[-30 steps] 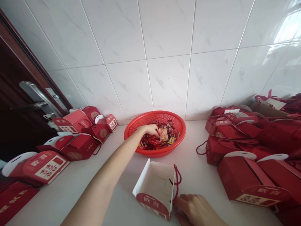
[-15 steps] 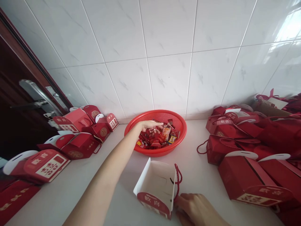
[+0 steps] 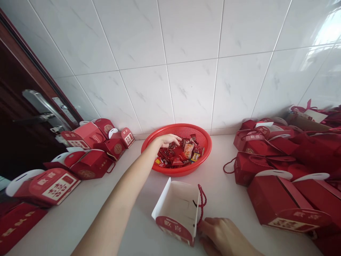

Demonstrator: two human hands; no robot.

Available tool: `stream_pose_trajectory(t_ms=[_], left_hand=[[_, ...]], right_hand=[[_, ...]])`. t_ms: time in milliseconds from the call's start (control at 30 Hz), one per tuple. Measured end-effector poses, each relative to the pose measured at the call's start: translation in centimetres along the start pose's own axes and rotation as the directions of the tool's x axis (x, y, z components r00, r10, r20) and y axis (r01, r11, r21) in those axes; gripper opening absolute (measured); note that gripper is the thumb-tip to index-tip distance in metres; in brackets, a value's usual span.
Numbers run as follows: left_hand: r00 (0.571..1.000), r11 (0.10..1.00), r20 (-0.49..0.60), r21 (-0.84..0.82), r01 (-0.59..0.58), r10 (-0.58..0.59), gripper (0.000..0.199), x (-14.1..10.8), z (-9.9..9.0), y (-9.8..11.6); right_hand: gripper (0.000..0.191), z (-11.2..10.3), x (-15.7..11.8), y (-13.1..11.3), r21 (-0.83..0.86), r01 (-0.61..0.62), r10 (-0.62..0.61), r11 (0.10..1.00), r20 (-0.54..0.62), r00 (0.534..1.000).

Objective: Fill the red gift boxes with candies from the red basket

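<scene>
My left hand (image 3: 169, 140) reaches into a red plastic basket (image 3: 176, 172) of small wrapped candies (image 3: 188, 150). Its fingers are stretched to the right over the candies at the back, with no candy plainly in its grasp. In front of the basket stands an open red gift box (image 3: 183, 202), white inside, with a red rope handle (image 3: 204, 199) hanging on its right side. Nothing shows inside it but dark rope ends and slits. Beside that box's right wall rests my right hand (image 3: 223, 236), fingers apart, the fingertips at the wall near the rope's lower end.
Closed red gift boxes (image 3: 90, 165) line the left side of the white counter (image 3: 128, 206). Many more red boxes (image 3: 277, 202) crowd the right. A tiled wall (image 3: 191, 92) runs behind, and a dark door with a metal handle (image 3: 42, 106) is at the left.
My left hand has turned over in the basket: candies lay at its upturned fingers before, and now its back faces up. The right hand and the open box have barely moved.
</scene>
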State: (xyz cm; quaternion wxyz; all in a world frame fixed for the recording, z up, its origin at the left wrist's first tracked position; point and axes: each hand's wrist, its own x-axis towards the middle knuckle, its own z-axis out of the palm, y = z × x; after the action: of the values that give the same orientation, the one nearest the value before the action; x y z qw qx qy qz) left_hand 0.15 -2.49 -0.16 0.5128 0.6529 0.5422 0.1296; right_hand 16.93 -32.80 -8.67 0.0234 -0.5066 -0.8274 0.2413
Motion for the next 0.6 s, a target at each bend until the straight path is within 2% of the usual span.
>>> stream_pose_trajectory(t_ms=[133,233,400,600], left_hand=[[0.997,0.998,-0.057,0.037,0.05,-0.048,0.034,1.0,-0.5,-0.1],[0.995,0.994,-0.083,0.091,0.058,-0.051,0.035,1.5,-0.5,-0.4],[0.994,0.969,-0.103,0.246,-0.01,0.037,0.034,2.0,0.5,-1.2],[0.993,0.906,-0.033,0.415,-0.09,0.113,0.033,2.6,1.6,-1.8]], right_hand=[[0.024,0.2,-0.1,0.2,0.018,0.006,-0.006,1.0,0.004,1.0],[0.024,0.4,0.0,0.3,0.023,0.01,-0.01,1.0,-0.004,1.0],[0.021,0.7,0.0,0.3,0.027,0.015,-0.014,1.0,-0.035,0.999],[0.022,0.3,0.0,0.3,0.031,0.025,-0.024,0.999,-0.035,0.999]])
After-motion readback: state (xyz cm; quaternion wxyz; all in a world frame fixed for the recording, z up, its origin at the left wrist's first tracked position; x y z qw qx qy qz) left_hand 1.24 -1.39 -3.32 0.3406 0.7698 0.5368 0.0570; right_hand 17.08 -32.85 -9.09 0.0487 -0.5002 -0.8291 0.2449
